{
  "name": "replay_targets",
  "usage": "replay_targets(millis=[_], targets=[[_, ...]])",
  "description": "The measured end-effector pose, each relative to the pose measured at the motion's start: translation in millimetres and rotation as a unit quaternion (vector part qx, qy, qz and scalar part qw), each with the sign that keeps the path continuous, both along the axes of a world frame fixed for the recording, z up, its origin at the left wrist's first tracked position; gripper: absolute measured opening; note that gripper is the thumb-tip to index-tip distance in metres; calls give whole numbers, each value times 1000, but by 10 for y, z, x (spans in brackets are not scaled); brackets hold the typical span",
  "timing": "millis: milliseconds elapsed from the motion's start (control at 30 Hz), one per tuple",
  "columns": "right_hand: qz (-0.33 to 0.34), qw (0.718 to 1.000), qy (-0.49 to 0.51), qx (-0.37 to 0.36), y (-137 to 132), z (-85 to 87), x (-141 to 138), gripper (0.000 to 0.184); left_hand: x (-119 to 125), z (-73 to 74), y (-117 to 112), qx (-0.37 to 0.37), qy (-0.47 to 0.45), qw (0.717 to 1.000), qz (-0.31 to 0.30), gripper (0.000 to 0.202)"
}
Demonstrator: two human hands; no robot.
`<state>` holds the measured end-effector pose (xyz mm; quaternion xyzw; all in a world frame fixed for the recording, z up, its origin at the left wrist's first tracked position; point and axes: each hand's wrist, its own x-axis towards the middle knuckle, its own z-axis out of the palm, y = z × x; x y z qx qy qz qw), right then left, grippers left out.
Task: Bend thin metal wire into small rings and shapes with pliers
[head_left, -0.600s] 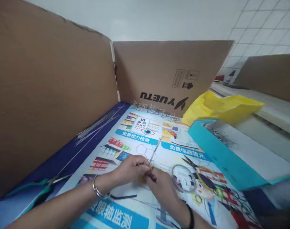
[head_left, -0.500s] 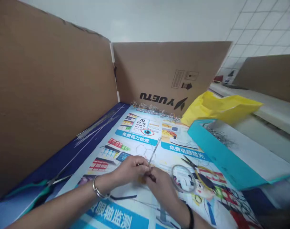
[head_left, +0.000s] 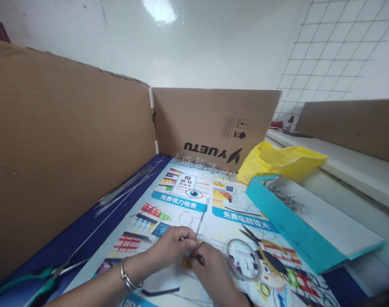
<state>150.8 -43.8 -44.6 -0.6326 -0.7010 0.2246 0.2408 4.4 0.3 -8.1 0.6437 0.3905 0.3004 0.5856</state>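
Over the printed poster, my left hand [head_left: 175, 246] and my right hand [head_left: 211, 266] meet with fingers pinched together. A few thin metal wires [head_left: 202, 218] stick up and away from between them. My left thumb and forefinger press on the wires, and the right fingertips close in at their lower end. The wire ends inside the fingers are hidden. A small orange-brown patch beneath the hands is too covered to name. Right of my right hand lie a coil of wire [head_left: 229, 260] and scissors [head_left: 261, 242] with yellow handles.
Green-handled pliers [head_left: 49, 277] lie at lower left, near long straight wires [head_left: 125, 187]. A turquoise box [head_left: 296, 234] with metal pieces stands at right, before a yellow bag [head_left: 283, 161]. Cardboard panels [head_left: 69, 136] wall the left and back. Tangled wire pieces [head_left: 202, 163] line the back.
The camera view has tilted up, so the table things sit lower in the picture and more wall shows. Both hands stay together on the wires, with little visible change in their grip.
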Motion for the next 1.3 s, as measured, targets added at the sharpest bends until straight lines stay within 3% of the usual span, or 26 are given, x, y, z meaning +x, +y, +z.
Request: replay_targets(millis=[667, 833, 933, 1000, 1033, 1100, 1133, 1300], targets=[[-4, 999, 35, 2, -4, 3, 0, 14, -2, 69, -24, 12, -20, 1000, 19, 11], [-3, 999, 46, -4, -6, 10, 13, 12, -89, 250, 41, 50, -4, 995, 88, 12], [4, 998, 63, -15, -14, 25, 34, 13, -236, 437, 268, 139, 49, 981, 125, 16], [14, 998, 66, -18, -24, 36, 48, 13, -360, 540, 518, 268, 157, 946, 88, 18], [18, 998, 63, -17, -30, 40, 52, 14, -423, 571, 663, 346, 235, 906, 64, 20], [28, 998, 47, -8, -44, 43, 55, 15, -542, 577, 963, 465, 427, 775, 24, 25], [32, 999, 36, -2, -50, 42, 54, 15, -595, 550, 1105, 473, 457, 753, 13, 25], [48, 999, 0, 10, -59, 23, 48, 15, -757, 234, 1591, 472, 521, 710, -34, 20]])
